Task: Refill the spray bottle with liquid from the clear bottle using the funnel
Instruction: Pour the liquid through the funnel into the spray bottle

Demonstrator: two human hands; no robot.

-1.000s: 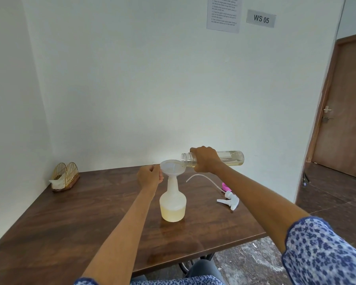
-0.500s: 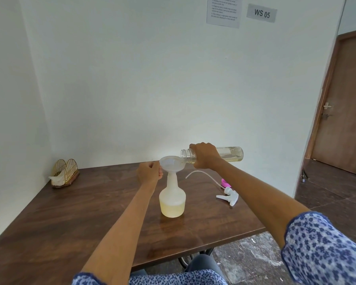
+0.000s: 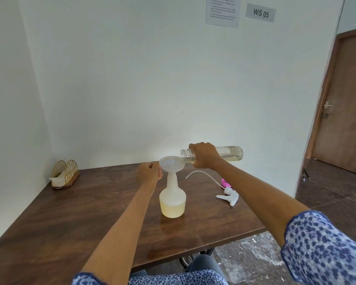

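While right hand [image 3: 205, 155] grips the clear bottle [image 3: 224, 154] sideways, mouth over the funnel [image 3: 171, 163], left hand [image 3: 148, 174] fingers pinch funnel rim atop spray bottle [image 3: 172, 199].

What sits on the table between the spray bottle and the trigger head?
Head view: bare wood. Nothing lies between the spray bottle and the trigger head; its thin tube arcs away behind that gap, above the table.
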